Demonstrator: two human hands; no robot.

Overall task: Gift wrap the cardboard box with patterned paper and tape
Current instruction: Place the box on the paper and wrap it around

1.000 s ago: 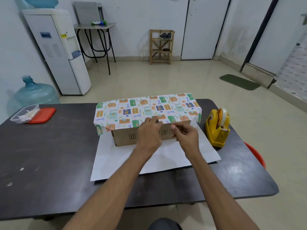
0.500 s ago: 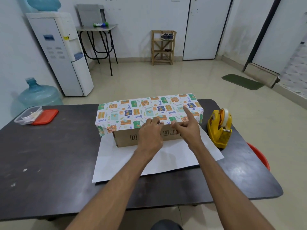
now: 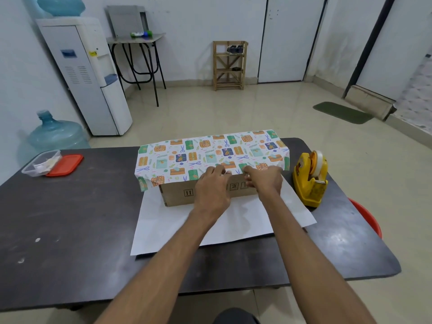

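Two hands, the left hand (image 3: 211,187) and the right hand (image 3: 265,181), curled their fingers onto the front hem of the gift-patterned wrapping paper (image 3: 210,150) draped over the brown cardboard box (image 3: 177,195) mid-table; pinching or merely pressing, I could not tell. Just right stood a yellow tape dispenser (image 3: 308,183) on the dark table (image 3: 70,218).
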